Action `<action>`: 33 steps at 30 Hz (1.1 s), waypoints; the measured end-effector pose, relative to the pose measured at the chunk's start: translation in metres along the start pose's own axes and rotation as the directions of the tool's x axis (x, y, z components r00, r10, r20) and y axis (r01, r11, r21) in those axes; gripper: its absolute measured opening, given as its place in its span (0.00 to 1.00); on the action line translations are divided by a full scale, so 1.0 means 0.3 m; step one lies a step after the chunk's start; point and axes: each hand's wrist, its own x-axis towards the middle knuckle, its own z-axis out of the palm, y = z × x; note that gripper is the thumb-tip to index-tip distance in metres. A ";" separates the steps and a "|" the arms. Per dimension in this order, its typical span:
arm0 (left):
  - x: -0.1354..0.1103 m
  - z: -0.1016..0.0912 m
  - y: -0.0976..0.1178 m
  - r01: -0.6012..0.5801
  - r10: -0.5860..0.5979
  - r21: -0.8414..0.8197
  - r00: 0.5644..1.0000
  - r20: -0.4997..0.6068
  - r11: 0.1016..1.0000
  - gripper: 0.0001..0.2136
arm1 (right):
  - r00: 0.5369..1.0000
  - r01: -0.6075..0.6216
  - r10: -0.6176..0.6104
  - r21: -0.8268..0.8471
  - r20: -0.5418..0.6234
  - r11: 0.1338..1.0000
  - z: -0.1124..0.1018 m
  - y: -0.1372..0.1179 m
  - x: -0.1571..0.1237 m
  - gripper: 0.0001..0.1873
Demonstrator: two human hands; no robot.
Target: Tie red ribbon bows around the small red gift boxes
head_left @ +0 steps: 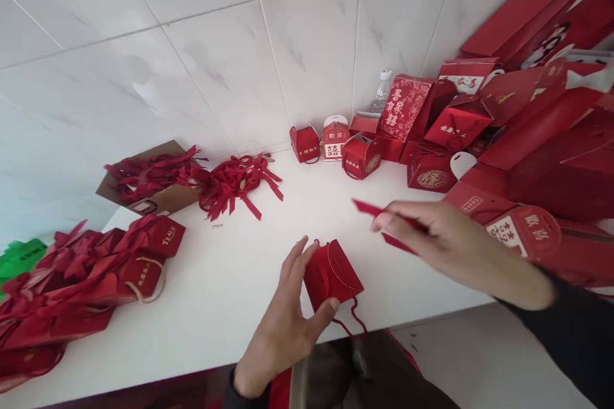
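Note:
A small red gift box [334, 273] with a curved flap and a slot on top sits near the table's front edge. My left hand [293, 313] spans its near-left side, with fingers at the back and the thumb along the front. A dark red cord [355, 314] hangs from the box over the edge. Above the table to the right, my right hand [429, 230] is closed on a strip of red ribbon [368, 208], whose ends stick out on both sides of the fingers. The palm hides part of the strip.
Red ribbons [235, 182] lie at the back left beside a cardboard box [170, 204] full of more. Several ribboned boxes [139, 268] stand at the left. Three small boxes [336, 140] stand near the wall [307, 45]. A large pile of red boxes [527, 160] fills the right.

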 end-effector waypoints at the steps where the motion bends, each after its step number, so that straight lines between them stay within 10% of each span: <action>1: 0.002 0.011 0.006 -0.001 0.001 -0.008 0.999 -0.043 1.000 0.32 | 0.995 -0.009 0.011 -0.017 0.098 1.000 0.041 0.013 0.002 0.22; 6: 0.017 0.070 0.031 0.007 -0.005 0.013 0.989 -0.150 1.000 0.24 | 0.959 -0.034 0.057 -0.089 0.278 0.995 0.156 0.044 0.013 0.18; 17: 0.038 0.086 0.037 0.025 -0.030 -0.027 0.970 -0.242 0.999 0.17 | 0.761 -0.303 0.255 -0.021 0.596 0.953 0.130 0.019 0.065 0.17; 29: 0.062 0.086 0.063 0.060 -0.070 -0.045 0.959 -0.273 0.997 0.08 | 0.765 -0.176 0.109 0.043 0.635 0.983 0.186 0.056 0.105 0.18; 33: 0.080 0.070 0.077 0.074 -0.120 -0.160 0.946 -0.300 0.984 0.05 | 0.886 -0.104 0.063 0.063 0.459 0.993 0.198 0.057 0.075 0.15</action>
